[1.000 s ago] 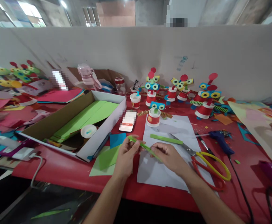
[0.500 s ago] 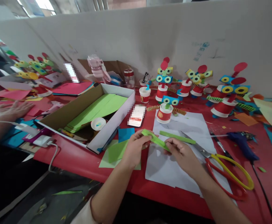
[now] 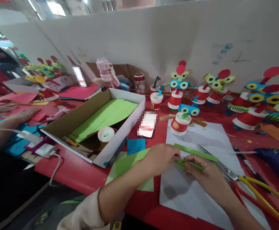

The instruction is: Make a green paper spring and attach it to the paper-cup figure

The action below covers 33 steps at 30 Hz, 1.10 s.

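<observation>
At far left, on the red worktop [image 3: 74, 172], another person's hands [image 3: 24, 114] spread flat beside red paper [image 3: 41, 116], with a cluster of cup figures [image 3: 47, 71] farther back. Nearer, a white charger [image 3: 45, 150] with a trailing cable. Next, a shallow white box [image 3: 127, 127] with green sheets [image 3: 101, 118] and a paper cup [image 3: 105, 134] inside; beyond it, a pink bottle [image 3: 105, 72]. Right of the box, a blue paper square [image 3: 136, 146] and, nearer, green paper [image 3: 127, 163], partly covered by the left forearm. Farther right, a phone [image 3: 147, 124], screen blurred. Then a blue-headed cup figure [image 3: 180, 124] at the far edge of a white sheet [image 3: 177, 195]. Over that sheet, grasping a narrow green strip [image 3: 195, 166] from both sides: left grip [image 3: 162, 158] closed at its left end, fingertips partly hidden; right grip [image 3: 205, 171] pinching it between thumb and fingers. Just beyond, a second strip [image 3: 199, 152] beside scissors [image 3: 230, 174] with yellow and red handles. Farther right, a pen [image 3: 249, 164], a dark blue glue gun [image 3: 272, 162] and, beyond both, larger-looking cup figures [image 3: 251, 118].
</observation>
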Each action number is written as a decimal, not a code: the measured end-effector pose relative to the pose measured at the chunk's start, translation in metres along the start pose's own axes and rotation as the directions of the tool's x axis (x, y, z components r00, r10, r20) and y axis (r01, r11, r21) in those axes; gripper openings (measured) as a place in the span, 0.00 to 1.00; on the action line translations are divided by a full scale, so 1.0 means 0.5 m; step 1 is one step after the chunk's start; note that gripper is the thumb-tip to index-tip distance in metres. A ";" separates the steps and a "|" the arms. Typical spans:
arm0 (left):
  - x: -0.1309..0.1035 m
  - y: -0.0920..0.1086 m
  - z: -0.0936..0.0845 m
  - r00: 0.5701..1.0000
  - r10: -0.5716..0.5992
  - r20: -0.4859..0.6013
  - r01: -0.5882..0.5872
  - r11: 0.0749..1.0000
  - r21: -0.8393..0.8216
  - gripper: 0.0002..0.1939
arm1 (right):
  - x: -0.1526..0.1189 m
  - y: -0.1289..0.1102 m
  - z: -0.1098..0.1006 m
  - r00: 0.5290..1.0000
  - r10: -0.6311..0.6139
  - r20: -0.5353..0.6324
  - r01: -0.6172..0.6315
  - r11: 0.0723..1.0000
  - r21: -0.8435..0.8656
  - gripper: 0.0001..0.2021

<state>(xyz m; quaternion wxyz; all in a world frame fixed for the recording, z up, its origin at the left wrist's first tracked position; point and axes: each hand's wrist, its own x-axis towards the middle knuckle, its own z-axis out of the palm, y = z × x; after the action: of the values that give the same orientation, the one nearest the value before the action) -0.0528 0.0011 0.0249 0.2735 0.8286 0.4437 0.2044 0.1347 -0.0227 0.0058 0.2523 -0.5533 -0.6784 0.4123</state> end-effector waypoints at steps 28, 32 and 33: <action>-0.009 -0.031 0.031 0.999 -0.011 0.045 0.008 0.998 0.065 0.12 | 0.001 0.000 -0.012 0.971 -0.227 0.071 0.236 0.880 -0.412 0.09; -0.010 -0.037 0.027 0.995 0.083 0.054 -0.088 0.990 0.109 0.11 | -0.011 0.020 -0.014 0.947 -0.319 0.043 0.307 0.857 -0.413 0.08; -0.012 -0.038 0.027 0.993 0.109 0.047 -0.114 0.986 0.123 0.10 | -0.015 0.024 -0.014 0.936 -0.349 0.042 0.334 0.846 -0.415 0.07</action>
<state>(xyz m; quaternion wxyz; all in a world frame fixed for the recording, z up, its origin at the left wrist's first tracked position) -0.0602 0.0012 0.0019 0.2180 0.8715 0.4032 0.1743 0.1489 -0.0272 0.0003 0.2098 -0.4716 -0.8334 0.1974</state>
